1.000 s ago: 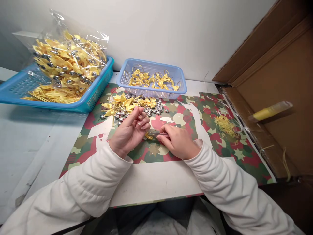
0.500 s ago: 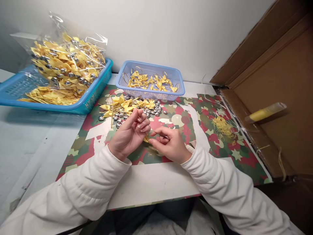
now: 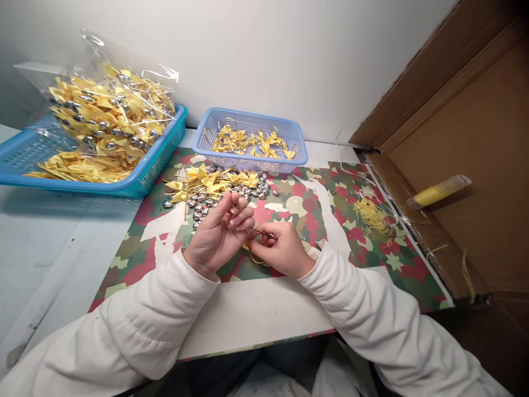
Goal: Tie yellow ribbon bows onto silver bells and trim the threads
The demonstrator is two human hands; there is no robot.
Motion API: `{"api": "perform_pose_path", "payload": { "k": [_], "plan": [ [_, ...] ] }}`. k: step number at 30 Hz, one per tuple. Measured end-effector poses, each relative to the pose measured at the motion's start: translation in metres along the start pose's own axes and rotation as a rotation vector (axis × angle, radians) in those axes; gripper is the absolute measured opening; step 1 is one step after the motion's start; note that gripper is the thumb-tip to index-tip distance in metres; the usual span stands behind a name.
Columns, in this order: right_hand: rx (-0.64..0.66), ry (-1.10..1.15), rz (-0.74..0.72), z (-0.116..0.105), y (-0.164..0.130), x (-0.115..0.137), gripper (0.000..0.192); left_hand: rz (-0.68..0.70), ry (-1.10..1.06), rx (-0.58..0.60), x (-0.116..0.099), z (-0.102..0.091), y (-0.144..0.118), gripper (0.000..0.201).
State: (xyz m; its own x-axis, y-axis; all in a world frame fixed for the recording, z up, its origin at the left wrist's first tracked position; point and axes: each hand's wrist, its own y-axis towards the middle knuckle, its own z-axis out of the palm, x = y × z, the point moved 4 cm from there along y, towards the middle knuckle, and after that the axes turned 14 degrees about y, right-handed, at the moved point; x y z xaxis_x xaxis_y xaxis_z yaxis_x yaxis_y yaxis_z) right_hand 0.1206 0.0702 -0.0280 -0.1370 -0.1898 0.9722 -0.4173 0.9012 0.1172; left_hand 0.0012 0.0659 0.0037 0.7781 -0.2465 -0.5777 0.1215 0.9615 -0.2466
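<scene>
White table against a pale wall, covered by a patterned mat (image 3: 363,259) in red, green and cream. Near the mat's front edge, at its middle, the left hand (image 3: 217,234) and right hand (image 3: 278,251) meet, fingertips touching. The right hand's thumb and forefinger are pressed together on a thin gold cord (image 3: 264,234); the left hand is half curled, forefinger raised, its fingertips closed on a small yellow bow (image 3: 248,234), mostly hidden between the hands. Judged step: joining cord to bow, mid-way; the next move would call for a fine, steady pinch, with the bow held motionless. Beyond the hands, toward the mat's far edge, lies a loose pile of yellow bows and silver beads (image 3: 219,184). Toward the mat's right edge, a tangle of yellow thread (image 3: 372,215). At the far edge stands a small blue basket (image 3: 250,162) of looped bows; at the table's far left corner, a large blue basket (image 3: 25,154) bearing a clear bag of bows (image 3: 111,113). Right: a cardboard box (image 3: 467,154)
</scene>
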Motion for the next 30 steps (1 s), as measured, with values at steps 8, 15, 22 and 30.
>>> {"api": "perform_pose_path", "payload": {
  "k": [8, 15, 22, 30],
  "plan": [
    [0.027, -0.008, 0.012, 0.0, -0.002, -0.002, 0.014, 0.043, 0.035, -0.022, -0.005, -0.006, 0.005, 0.031],
    [0.193, 0.005, -0.046, -0.016, 0.0, 0.015, 0.03, 0.054, 0.051, -0.07, -0.004, -0.013, 0.011, 0.024],
    [0.232, -0.498, -0.114, -0.031, 0.003, 0.02, 0.031, 0.033, 0.052, -0.073, -0.003, -0.012, 0.011, 0.031],
    [0.278, -0.657, -0.097, -0.024, 0.004, 0.019, 0.035, 0.017, 0.053, -0.066, -0.002, -0.01, 0.01, 0.033]
  ]
}}
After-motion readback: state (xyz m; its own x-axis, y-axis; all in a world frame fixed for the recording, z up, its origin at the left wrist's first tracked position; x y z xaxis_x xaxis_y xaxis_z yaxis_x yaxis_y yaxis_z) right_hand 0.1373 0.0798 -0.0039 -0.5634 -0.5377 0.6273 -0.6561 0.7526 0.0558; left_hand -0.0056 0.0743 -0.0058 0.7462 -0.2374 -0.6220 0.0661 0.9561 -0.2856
